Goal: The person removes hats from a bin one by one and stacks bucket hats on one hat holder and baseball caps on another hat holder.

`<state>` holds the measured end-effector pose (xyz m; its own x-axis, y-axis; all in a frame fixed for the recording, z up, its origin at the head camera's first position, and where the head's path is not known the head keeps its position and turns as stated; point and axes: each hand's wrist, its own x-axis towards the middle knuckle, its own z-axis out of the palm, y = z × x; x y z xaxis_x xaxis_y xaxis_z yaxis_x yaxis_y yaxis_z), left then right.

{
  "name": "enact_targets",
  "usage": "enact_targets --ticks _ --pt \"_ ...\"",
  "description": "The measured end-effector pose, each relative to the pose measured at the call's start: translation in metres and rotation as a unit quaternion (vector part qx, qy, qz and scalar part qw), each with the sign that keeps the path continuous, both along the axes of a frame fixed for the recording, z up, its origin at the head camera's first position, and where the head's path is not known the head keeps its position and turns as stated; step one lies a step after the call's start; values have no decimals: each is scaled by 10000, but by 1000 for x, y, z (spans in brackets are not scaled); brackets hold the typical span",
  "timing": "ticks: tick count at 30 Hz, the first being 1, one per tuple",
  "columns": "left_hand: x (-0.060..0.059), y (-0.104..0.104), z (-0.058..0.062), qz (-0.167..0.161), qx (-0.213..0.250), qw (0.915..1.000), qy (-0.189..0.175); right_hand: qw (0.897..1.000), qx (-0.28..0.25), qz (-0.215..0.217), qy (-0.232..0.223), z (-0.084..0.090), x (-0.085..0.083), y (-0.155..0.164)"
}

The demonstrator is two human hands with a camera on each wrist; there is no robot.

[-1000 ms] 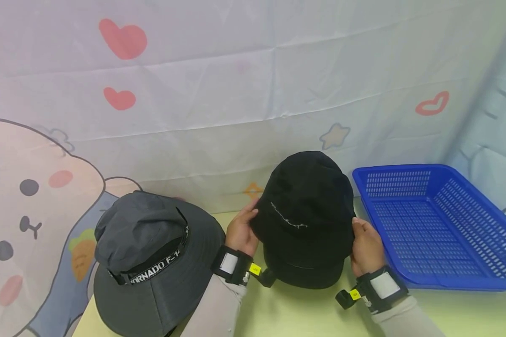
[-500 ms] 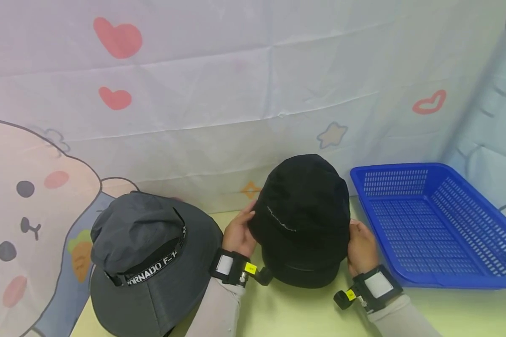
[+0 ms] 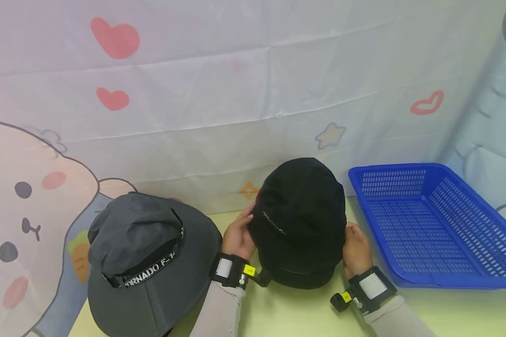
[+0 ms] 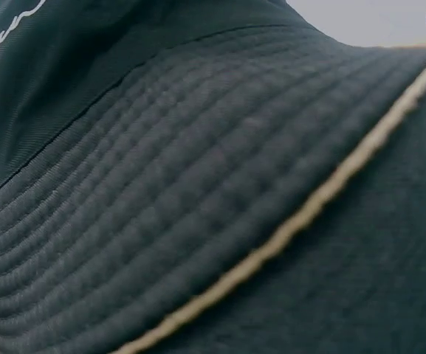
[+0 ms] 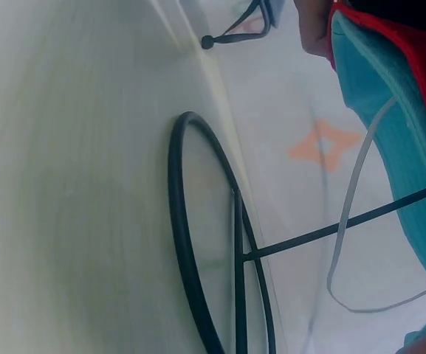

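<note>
A black bucket hat [image 3: 305, 210] with thin white embroidery is held between both hands in the head view. My left hand [image 3: 238, 236] grips its left edge, and my right hand [image 3: 356, 248] holds the right edge. Ridged stitching and a tan line mark the black brim [image 4: 198, 184] in the left wrist view. From below, the right wrist view shows a red layer [image 5: 412, 44] and a teal layer [image 5: 390, 140] with a loose white cord [image 5: 353, 184]. Beneath them, a thin rod runs from the black wire ring base [image 5: 177, 192] of a stand.
Left of the hands stands a grey wide-brimmed hat [image 3: 135, 220] with a lettered band. A blue plastic basket [image 3: 405, 276] lies to the right on the pale yellow table [image 3: 295, 313]. A printed cloth [image 3: 219, 93] hangs behind.
The black hat has come down slightly and turned, its embroidery shifting left. A bit of red now shows at its left edge. The right hand has moved left with it; the view drifts slightly.
</note>
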<state>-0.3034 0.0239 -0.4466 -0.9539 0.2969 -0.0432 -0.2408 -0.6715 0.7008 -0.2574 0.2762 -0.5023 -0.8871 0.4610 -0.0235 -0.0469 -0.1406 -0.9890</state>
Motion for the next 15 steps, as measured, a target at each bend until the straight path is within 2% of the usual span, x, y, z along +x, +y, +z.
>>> enact_targets --ticks 6,10,15 --pt "-2 0 -4 -107 139 9998 69 9998 181 -46 -42 -1 0 -2" --pt "-1 0 -6 -139 173 9997 130 9999 103 26 -55 -2 -1 -3" --pt "-2 0 -8 -138 214 9997 21 10000 12 9 -38 -4 -1 -4"
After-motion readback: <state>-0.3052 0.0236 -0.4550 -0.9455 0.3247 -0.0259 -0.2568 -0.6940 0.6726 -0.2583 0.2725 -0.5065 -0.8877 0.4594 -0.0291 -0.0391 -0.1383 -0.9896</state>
